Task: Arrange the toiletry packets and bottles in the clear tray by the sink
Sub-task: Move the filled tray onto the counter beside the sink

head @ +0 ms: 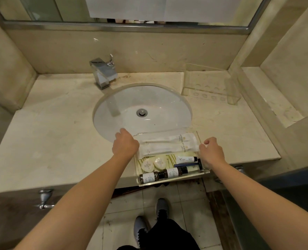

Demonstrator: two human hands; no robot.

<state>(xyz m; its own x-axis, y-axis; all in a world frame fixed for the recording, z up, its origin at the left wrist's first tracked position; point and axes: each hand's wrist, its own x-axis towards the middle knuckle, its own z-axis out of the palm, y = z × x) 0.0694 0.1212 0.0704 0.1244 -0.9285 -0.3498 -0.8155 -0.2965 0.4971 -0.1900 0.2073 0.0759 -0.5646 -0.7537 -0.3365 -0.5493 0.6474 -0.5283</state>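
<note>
The clear tray (175,178) lay between both hands at the near edge of the desk (55,141), its long axis running left-right, its near lip overhanging the desk edge above the floor. The left hand (125,144) sat at the tray's left short end, fingers curled down over the far-left corner, touching or gripping the wall (contact itself hidden by the hand). The right hand (211,153) was at the right short end, fingers curled at the rim; a real pinch could not be confirmed, the acrylic being see-through there. Both hands were equally near, one per end, so the next move looked like a two-handed slide or lift of the whole tray, probably back onto the desk.

Inside: two long white packets (167,145) lay parallel to the long axis along the far side, matte paper-like wrap with small gold print. Two round white wrapped soaps (154,164) sat mid-left. A small white tube (184,159) with a dark cap lay mid-right. Two dark bottles (163,175) with white labels lay end to end along the near wall, glossy, cylindrical, likely to roll if tilted.

The desk was beige veined stone, smooth. The sink (142,112) was white and oval, just beyond the tray. A second clear holder (211,85) stood far right.
</note>
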